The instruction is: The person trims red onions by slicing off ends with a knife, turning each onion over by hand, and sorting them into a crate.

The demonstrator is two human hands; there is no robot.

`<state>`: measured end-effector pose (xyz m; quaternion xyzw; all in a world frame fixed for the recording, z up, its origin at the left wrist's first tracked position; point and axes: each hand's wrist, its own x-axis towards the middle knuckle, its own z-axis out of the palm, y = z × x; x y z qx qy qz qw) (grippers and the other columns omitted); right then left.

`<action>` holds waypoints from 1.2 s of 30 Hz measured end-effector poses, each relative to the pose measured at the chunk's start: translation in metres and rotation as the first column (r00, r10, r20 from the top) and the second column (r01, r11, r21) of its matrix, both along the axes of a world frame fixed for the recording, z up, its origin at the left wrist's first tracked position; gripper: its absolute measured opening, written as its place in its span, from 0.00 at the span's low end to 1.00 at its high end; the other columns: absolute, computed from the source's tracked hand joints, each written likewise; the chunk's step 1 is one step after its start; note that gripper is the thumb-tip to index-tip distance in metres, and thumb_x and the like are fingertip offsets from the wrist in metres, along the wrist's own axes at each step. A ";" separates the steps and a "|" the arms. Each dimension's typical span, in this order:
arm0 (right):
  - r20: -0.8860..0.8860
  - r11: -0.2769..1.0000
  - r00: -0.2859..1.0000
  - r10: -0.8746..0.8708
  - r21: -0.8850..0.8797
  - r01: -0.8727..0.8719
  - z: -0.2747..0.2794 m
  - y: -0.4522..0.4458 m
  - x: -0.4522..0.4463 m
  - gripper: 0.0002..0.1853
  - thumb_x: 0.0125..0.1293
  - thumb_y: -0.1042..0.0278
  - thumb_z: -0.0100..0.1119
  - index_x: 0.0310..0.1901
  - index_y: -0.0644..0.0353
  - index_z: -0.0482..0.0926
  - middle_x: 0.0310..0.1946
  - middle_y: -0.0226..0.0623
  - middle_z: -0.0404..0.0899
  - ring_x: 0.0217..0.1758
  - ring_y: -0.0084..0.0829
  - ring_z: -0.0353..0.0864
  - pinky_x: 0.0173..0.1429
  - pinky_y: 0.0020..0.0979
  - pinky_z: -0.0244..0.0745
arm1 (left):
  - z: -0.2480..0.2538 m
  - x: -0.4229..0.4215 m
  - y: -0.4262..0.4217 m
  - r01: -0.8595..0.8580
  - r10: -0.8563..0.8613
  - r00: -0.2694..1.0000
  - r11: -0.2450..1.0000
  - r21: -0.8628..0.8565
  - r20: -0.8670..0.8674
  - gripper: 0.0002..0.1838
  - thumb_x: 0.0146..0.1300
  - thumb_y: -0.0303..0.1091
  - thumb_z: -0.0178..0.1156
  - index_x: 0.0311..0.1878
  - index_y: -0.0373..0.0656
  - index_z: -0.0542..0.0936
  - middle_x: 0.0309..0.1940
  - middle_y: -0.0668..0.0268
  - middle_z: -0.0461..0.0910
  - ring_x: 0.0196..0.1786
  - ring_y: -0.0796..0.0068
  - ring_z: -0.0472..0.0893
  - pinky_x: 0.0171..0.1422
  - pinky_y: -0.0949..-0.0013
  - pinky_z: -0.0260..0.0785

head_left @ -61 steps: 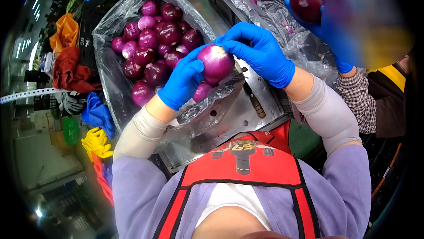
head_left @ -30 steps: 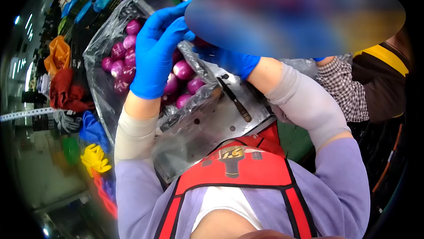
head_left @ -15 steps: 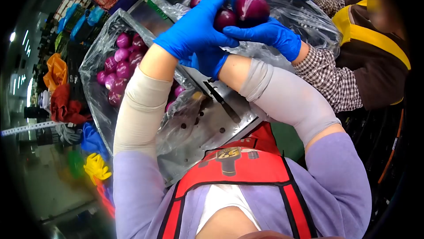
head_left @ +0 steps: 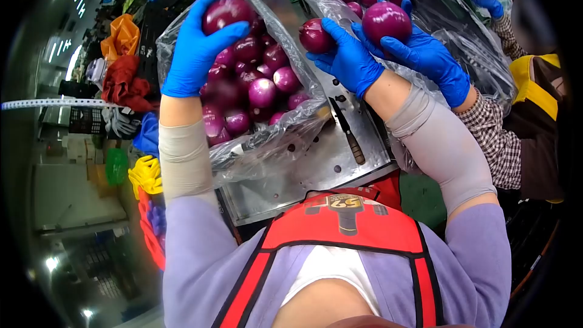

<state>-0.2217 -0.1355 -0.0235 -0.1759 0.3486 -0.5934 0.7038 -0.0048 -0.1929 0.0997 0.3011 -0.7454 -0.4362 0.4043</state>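
My left hand (head_left: pixel 189 55), in a blue glove, grips a large purple-red onion (head_left: pixel 228 12) above the plastic-lined bin (head_left: pixel 306 79) of peeled red onions (head_left: pixel 262 92). Between the two lined bins, my gloved right hand (head_left: pixel 351 64) holds another red onion (head_left: pixel 314 35) by its side. Just right of it, a co-worker's blue-gloved hand (head_left: pixel 437 58) has a big round onion (head_left: pixel 387 23) in its fingers. A knife (head_left: pixel 348 131) with a dark blade and brown handle lies on the metal table (head_left: pixel 291 176) below my right hand.
A second lined bin (head_left: pixel 319 0) with several red onions stands at the back right. Dark scraps dot the metal around the knife. The co-worker's checked sleeve (head_left: pixel 492 140) is at the right. Yellow gloves (head_left: pixel 146 175) and red cloth (head_left: pixel 126 83) hang at the left.
My hands, earlier together at the right-hand bin, have parted. The left has swung over the left bin with an onion, and the right has drawn back holding one. The view has shifted.
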 end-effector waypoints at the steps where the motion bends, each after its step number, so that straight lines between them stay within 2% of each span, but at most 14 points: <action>1: -0.009 1.000 1.000 -0.004 0.000 0.004 0.000 0.000 0.000 0.26 0.62 0.44 0.60 0.58 0.47 0.71 0.52 0.37 0.76 0.51 0.38 0.79 0.51 0.32 0.74 | -0.019 0.017 -0.011 -0.028 0.027 0.992 1.000 0.006 0.122 0.35 0.49 0.27 0.71 0.63 0.40 0.70 0.61 0.61 0.72 0.59 0.71 0.74 0.64 0.67 0.67; 3: -0.019 1.000 1.000 0.003 0.000 -0.003 -0.001 -0.001 0.001 0.27 0.62 0.45 0.60 0.59 0.47 0.70 0.52 0.38 0.76 0.50 0.38 0.80 0.51 0.32 0.75 | -0.067 0.048 -0.030 -0.041 0.103 0.898 0.987 -0.152 0.427 0.35 0.50 0.30 0.71 0.64 0.40 0.70 0.61 0.61 0.72 0.62 0.72 0.71 0.66 0.67 0.64; 7: 0.000 0.997 0.998 -0.059 0.049 0.058 -0.003 -0.003 0.001 0.27 0.61 0.45 0.62 0.57 0.48 0.71 0.51 0.40 0.77 0.47 0.39 0.81 0.48 0.33 0.77 | -0.118 0.073 -0.025 -0.040 0.202 0.548 0.976 -0.215 0.812 0.40 0.41 0.40 0.72 0.62 0.46 0.72 0.54 0.52 0.75 0.57 0.54 0.75 0.61 0.61 0.69; 9: -0.040 0.999 0.998 -0.044 0.018 0.045 -0.005 -0.006 -0.001 0.26 0.61 0.45 0.62 0.56 0.48 0.72 0.51 0.40 0.76 0.46 0.39 0.81 0.47 0.33 0.77 | -0.113 0.077 -0.016 -0.026 0.165 0.503 0.984 -0.176 0.849 0.37 0.40 0.43 0.72 0.58 0.45 0.75 0.50 0.52 0.77 0.52 0.54 0.78 0.57 0.60 0.71; 11: -0.050 0.998 0.997 -0.051 0.020 0.052 -0.005 -0.005 0.000 0.25 0.61 0.45 0.61 0.56 0.49 0.72 0.51 0.40 0.76 0.46 0.38 0.81 0.48 0.33 0.77 | -0.079 0.058 0.002 0.026 -0.060 0.271 0.998 0.055 0.961 0.41 0.40 0.42 0.74 0.62 0.44 0.71 0.56 0.53 0.75 0.57 0.56 0.75 0.62 0.61 0.68; 12: -0.065 0.998 0.996 -0.056 0.022 0.058 -0.004 -0.003 0.001 0.25 0.61 0.46 0.61 0.56 0.49 0.73 0.51 0.40 0.76 0.46 0.38 0.81 0.48 0.33 0.77 | -0.094 0.075 0.000 0.178 -0.049 0.409 0.984 -0.027 0.911 0.33 0.37 0.45 0.74 0.48 0.40 0.77 0.42 0.51 0.79 0.45 0.51 0.79 0.48 0.56 0.73; 17: -0.131 1.000 0.991 -0.002 0.014 0.003 0.003 0.002 0.001 0.26 0.62 0.44 0.59 0.57 0.48 0.73 0.51 0.36 0.77 0.49 0.33 0.79 0.56 0.36 0.74 | -0.178 0.107 0.008 0.244 -0.311 0.253 0.937 0.251 0.916 0.31 0.49 0.47 0.66 0.56 0.41 0.75 0.51 0.46 0.77 0.53 0.47 0.77 0.58 0.56 0.70; 18: -0.130 1.000 0.992 0.000 0.018 0.003 0.002 0.001 0.001 0.26 0.62 0.44 0.59 0.57 0.48 0.73 0.51 0.36 0.77 0.49 0.33 0.79 0.56 0.36 0.74 | -0.169 0.092 0.012 0.177 -0.380 0.007 0.911 0.373 0.925 0.31 0.54 0.47 0.61 0.60 0.43 0.73 0.53 0.45 0.76 0.55 0.48 0.77 0.60 0.55 0.68; 22: -0.124 1.000 0.992 -0.016 0.004 0.017 0.002 0.003 0.002 0.25 0.62 0.43 0.59 0.57 0.47 0.73 0.51 0.35 0.77 0.48 0.32 0.79 0.54 0.35 0.74 | -0.121 0.063 0.010 0.273 -0.382 0.168 0.904 0.329 0.909 0.21 0.54 0.48 0.63 0.44 0.41 0.81 0.38 0.50 0.81 0.42 0.51 0.80 0.49 0.56 0.71; 25: -0.125 1.000 0.992 -0.027 0.002 0.027 -0.004 0.001 0.001 0.25 0.62 0.43 0.58 0.56 0.48 0.73 0.52 0.34 0.77 0.48 0.32 0.79 0.54 0.34 0.73 | -0.028 0.012 0.022 0.370 -0.234 0.610 0.929 -0.011 0.757 0.15 0.59 0.39 0.61 0.45 0.39 0.80 0.31 0.54 0.81 0.37 0.59 0.83 0.43 0.64 0.74; 27: -0.125 1.000 0.992 0.002 -0.013 -0.004 -0.010 -0.004 0.000 0.26 0.63 0.43 0.58 0.57 0.48 0.73 0.50 0.34 0.78 0.48 0.30 0.79 0.55 0.34 0.72 | 0.008 -0.032 0.033 0.344 -0.204 0.797 0.927 -0.150 0.568 0.22 0.55 0.21 0.61 0.56 0.40 0.77 0.48 0.64 0.81 0.48 0.77 0.79 0.53 0.69 0.73; 28: -0.210 0.999 0.977 -0.040 -0.043 0.032 -0.006 0.000 0.000 0.24 0.64 0.44 0.56 0.56 0.48 0.73 0.49 0.31 0.79 0.46 0.26 0.79 0.57 0.34 0.71 | 0.014 -0.060 0.036 0.388 -0.242 0.873 0.871 -0.302 0.424 0.31 0.50 0.27 0.67 0.61 0.44 0.73 0.57 0.55 0.74 0.54 0.60 0.79 0.50 0.67 0.73; 31: -0.401 0.973 0.898 -0.182 -0.202 0.107 0.002 0.009 -0.008 0.24 0.65 0.44 0.54 0.57 0.48 0.73 0.50 0.31 0.78 0.47 0.26 0.79 0.55 0.33 0.72 | -0.008 -0.120 0.031 0.524 -0.339 0.833 0.736 -0.428 0.437 0.40 0.47 0.22 0.67 0.67 0.50 0.67 0.64 0.59 0.68 0.66 0.58 0.67 0.63 0.62 0.66; 36: -0.400 0.968 0.916 -0.023 -0.237 -0.079 -0.003 0.002 -0.014 0.24 0.67 0.43 0.50 0.58 0.48 0.72 0.51 0.30 0.77 0.49 0.26 0.79 0.53 0.32 0.74 | -0.027 -0.149 0.009 0.617 -0.426 0.776 0.666 -0.420 0.465 0.43 0.43 0.23 0.70 0.67 0.51 0.67 0.64 0.58 0.68 0.68 0.58 0.66 0.68 0.61 0.63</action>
